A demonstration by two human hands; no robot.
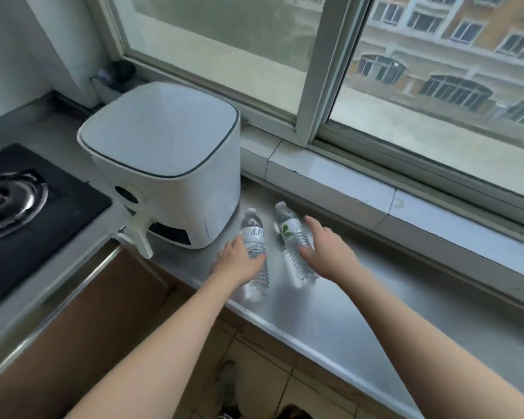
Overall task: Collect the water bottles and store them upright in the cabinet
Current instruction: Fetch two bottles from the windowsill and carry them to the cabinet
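Window (pixel 406 71): large sliding pane across the back of the view, pale frame, apartment block outside. Tiled sill (pixel 330 176) runs below it.

Countertop (pixel 330 313): brushed metal, running from the stove side along under the sill; brown cabinet front (pixel 73 328) below its near edge, tiled floor visible at the bottom.

Air fryer (pixel 164 161): white, rounded-square top, stands on the countertop at the left, drawer handle pointing toward the camera. Black gas hob (pixel 28 207) sits further left, burner ring visible.

Left bottle (pixel 254 252): clear plastic water bottle, white label with printed characters, lying on its side on the countertop just beside the air fryer's right wall, cap end pointing toward the window. Not upright.

Right bottle (pixel 292 240): clear plastic water bottle, label with green leaf mark, also lying on its side on the countertop, cap toward the window, near and roughly parallel to the left bottle, the two apart.

Left hand (pixel 239 261): reaches in from lower left, laid over the left bottle's middle; thumb and fingers curl round its body, so the grip reads as closed on that bottle.

Right hand (pixel 327 249): comes from lower right, at the right bottle's right flank. Fingers extended and spread, thumb touching the bottle's body below the label; not closed round it.
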